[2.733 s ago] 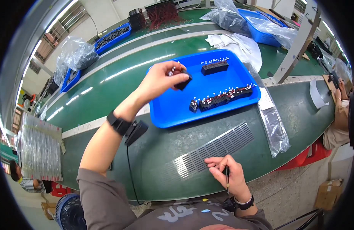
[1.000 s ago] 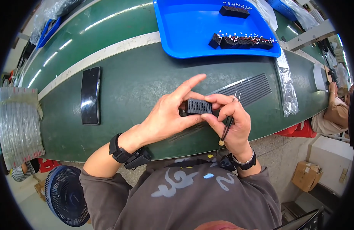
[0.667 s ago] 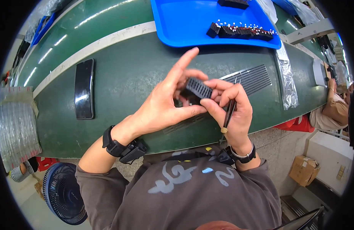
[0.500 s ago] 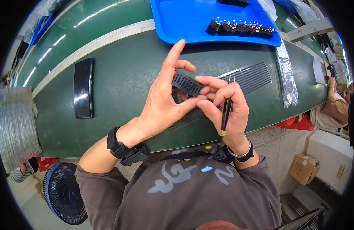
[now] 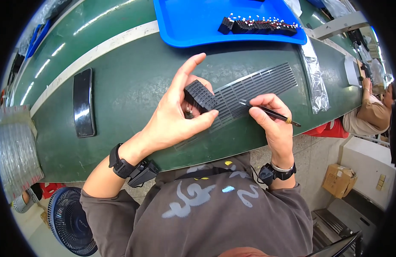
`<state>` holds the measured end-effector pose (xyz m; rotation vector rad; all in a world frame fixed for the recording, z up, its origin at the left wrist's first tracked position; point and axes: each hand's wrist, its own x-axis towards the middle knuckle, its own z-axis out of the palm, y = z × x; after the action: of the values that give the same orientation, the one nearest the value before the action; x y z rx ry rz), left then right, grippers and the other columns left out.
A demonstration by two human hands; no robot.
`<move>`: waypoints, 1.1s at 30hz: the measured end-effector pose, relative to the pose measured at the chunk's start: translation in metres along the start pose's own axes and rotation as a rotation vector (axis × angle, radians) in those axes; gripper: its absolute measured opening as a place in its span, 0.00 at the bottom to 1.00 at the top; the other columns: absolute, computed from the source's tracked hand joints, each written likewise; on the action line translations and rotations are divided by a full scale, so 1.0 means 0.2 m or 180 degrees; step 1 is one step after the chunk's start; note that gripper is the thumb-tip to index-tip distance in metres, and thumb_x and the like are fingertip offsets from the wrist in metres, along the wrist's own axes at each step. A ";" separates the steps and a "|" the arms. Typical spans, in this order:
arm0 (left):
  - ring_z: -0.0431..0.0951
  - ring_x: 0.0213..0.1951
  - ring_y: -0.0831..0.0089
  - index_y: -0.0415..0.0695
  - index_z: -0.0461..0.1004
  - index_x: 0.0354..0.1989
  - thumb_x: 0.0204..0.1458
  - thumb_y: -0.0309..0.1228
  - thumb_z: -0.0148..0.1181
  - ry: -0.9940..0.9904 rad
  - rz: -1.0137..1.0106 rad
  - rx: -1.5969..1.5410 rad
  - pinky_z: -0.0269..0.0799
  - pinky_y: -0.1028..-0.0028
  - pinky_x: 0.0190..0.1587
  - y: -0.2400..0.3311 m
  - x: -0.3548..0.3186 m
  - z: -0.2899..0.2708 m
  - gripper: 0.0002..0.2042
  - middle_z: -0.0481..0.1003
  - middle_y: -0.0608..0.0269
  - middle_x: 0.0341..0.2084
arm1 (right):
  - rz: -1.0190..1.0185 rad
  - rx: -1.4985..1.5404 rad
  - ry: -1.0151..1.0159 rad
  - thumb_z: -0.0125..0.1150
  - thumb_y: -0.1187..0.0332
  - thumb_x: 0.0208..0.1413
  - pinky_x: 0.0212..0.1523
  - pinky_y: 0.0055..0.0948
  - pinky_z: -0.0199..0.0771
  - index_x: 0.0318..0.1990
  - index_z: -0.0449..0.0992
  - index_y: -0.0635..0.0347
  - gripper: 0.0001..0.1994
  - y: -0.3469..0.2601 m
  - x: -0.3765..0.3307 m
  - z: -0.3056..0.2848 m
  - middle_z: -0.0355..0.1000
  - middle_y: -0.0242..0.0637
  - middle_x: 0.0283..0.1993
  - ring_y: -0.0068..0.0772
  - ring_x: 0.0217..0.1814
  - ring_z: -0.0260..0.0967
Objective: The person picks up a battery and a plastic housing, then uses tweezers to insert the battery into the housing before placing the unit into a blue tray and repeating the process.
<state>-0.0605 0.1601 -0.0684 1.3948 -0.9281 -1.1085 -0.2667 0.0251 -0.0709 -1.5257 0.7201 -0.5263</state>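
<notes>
Between the thumb and fingers of my left hand [image 5: 174,109] is a small black block with a grid of slots [image 5: 201,96], its index finger raised away from it. A small connector with light tips [image 5: 189,112] shows below the block, against the palm. My right hand [image 5: 275,122] pinches black tweezers [image 5: 273,113], their tips pointing left over a dark sheet of slotted strips [image 5: 253,88]. That sheet lies slantwise on the green table [image 5: 133,81], partly behind my left hand. The tweezer tips are apart from the block; whether they touch the sheet I cannot tell.
A blue tray [image 5: 185,25] at the far side holds a row of black blocks with white-tipped red wires [image 5: 258,27]. A black phone [image 5: 83,103] lies at left, clear plastic sleeves [image 5: 16,145] beyond it. A plastic-wrapped strip [image 5: 314,79] lies right. Another person [image 5: 371,109] sits far right.
My right hand has drawn away from the block to the right, its tweezers swinging from near upright to pointing left. The block has turned in my left hand, and more of the sheet shows.
</notes>
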 end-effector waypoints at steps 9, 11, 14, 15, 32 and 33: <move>0.75 0.45 0.74 0.50 0.43 0.74 0.48 0.14 0.59 -0.0561 0.0000 -0.0128 0.76 0.75 0.48 -0.07 0.02 0.02 0.46 0.67 0.61 0.45 | 0.0142 -0.0253 -0.0112 0.67 0.72 0.57 0.34 0.15 0.67 0.35 0.74 0.64 0.07 0.06 0.01 0.02 0.73 0.28 0.32 0.15 0.33 0.70; 0.75 0.45 0.73 0.50 0.43 0.74 0.48 0.13 0.58 -0.0594 0.0033 -0.0165 0.77 0.74 0.50 -0.06 0.02 0.03 0.45 0.67 0.61 0.45 | 0.0019 -0.0773 -0.0012 0.68 0.72 0.57 0.31 0.14 0.67 0.32 0.74 0.63 0.08 0.07 0.02 0.03 0.73 0.29 0.32 0.15 0.30 0.71; 0.75 0.45 0.73 0.50 0.43 0.74 0.48 0.12 0.56 -0.0520 0.0100 -0.0038 0.77 0.73 0.51 -0.05 0.03 0.03 0.45 0.67 0.61 0.45 | -0.0057 -0.0998 -0.0015 0.68 0.72 0.56 0.28 0.14 0.66 0.31 0.72 0.62 0.09 0.08 0.03 0.04 0.74 0.29 0.30 0.15 0.28 0.71; 0.75 0.45 0.72 0.50 0.44 0.74 0.48 0.12 0.56 -0.0483 0.0139 0.0027 0.77 0.72 0.52 -0.05 0.03 0.04 0.44 0.67 0.61 0.45 | -0.0101 -0.1112 -0.0015 0.68 0.72 0.56 0.26 0.14 0.65 0.31 0.72 0.62 0.09 0.08 0.04 0.04 0.74 0.29 0.30 0.14 0.27 0.71; 0.73 0.56 0.67 0.46 0.45 0.73 0.46 0.11 0.52 -0.0454 0.0193 -0.0231 0.70 0.65 0.63 -0.08 0.05 0.03 0.43 0.68 0.59 0.48 | -0.0126 -0.1180 0.0195 0.68 0.70 0.57 0.24 0.13 0.61 0.30 0.72 0.60 0.09 0.06 0.04 0.07 0.73 0.27 0.23 0.10 0.24 0.66; 0.73 0.56 0.67 0.46 0.45 0.73 0.46 0.11 0.52 -0.0458 0.0184 -0.0217 0.70 0.65 0.63 -0.08 0.05 0.03 0.43 0.68 0.59 0.48 | -0.0123 -0.1212 0.0176 0.68 0.70 0.57 0.24 0.13 0.61 0.30 0.72 0.60 0.09 0.05 0.04 0.07 0.73 0.27 0.24 0.10 0.24 0.66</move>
<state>-0.0643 0.1505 -0.0852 1.2382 -1.0176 -1.1976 -0.2523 0.0301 -0.0826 -1.8872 0.8706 -0.4796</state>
